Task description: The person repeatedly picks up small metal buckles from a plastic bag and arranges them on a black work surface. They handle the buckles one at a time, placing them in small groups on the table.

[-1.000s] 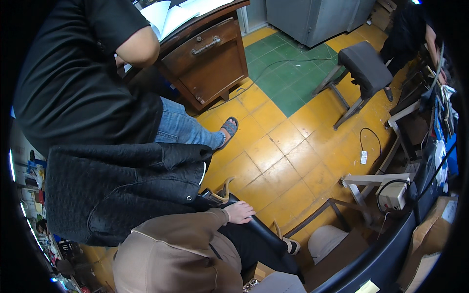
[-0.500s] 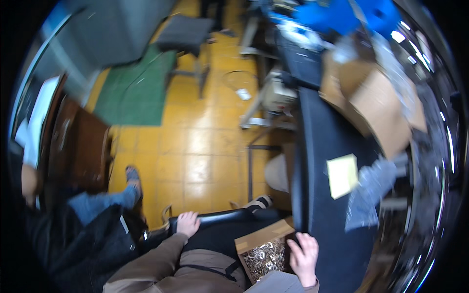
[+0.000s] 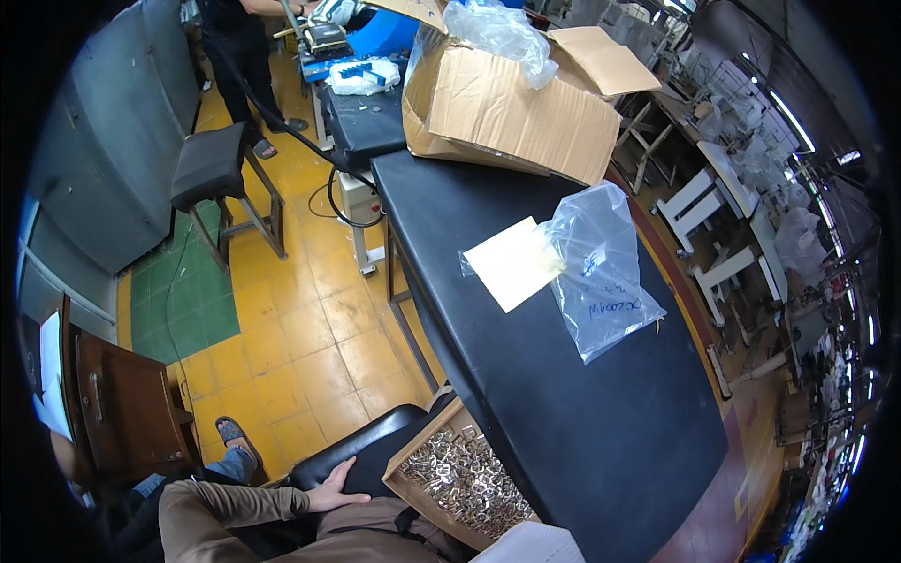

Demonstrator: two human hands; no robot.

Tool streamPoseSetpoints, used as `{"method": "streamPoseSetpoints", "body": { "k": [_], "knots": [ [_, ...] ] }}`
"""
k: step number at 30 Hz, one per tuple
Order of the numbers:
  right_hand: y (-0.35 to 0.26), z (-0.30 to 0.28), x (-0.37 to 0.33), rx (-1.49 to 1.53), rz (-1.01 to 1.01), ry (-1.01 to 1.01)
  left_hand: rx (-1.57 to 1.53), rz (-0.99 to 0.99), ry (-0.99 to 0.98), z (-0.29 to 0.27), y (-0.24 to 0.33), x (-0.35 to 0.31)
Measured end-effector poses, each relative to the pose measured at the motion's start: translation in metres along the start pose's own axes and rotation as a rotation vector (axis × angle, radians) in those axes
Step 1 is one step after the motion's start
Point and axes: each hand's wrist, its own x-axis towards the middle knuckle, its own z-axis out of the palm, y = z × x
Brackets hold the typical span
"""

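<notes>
My left hand (image 3: 335, 490) rests low on my lap beside the black padded seat (image 3: 352, 441), its fingers stretched out and holding nothing. To its right, close to my body, an open brown box (image 3: 410, 489) is full of small shiny metal pieces (image 3: 466, 477) that look like buckles or rings. The box lies partly under the edge of the black table (image 3: 582, 422). A white piece of material (image 3: 533, 546) covers the near corner of the box. My right hand is out of view.
On the table lie a pale yellow paper (image 3: 514, 265) and a clear plastic bag (image 3: 605, 281). A large open cardboard box (image 3: 526, 113) stands behind them. A stool (image 3: 211, 164) and a brown wooden cabinet (image 3: 131, 394) are left. Another person (image 3: 246, 70) stands far back.
The view has swung right, bringing more of the table into sight. My right hand, earlier at the box of metal pieces, has left the view. My left hand now lies nearer my body.
</notes>
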Motion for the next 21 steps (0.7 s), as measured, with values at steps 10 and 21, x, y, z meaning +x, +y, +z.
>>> {"method": "streamPoseSetpoints", "body": {
  "k": [10,21],
  "knots": [
    [0.025,-0.072,0.075,-0.323,-0.256,-0.037,0.049,-0.170,0.066,0.012,0.013,0.030],
    [0.047,-0.060,0.174,-0.543,-0.498,-0.176,0.216,0.003,-0.043,0.006,0.017,0.073]
  ]
}}
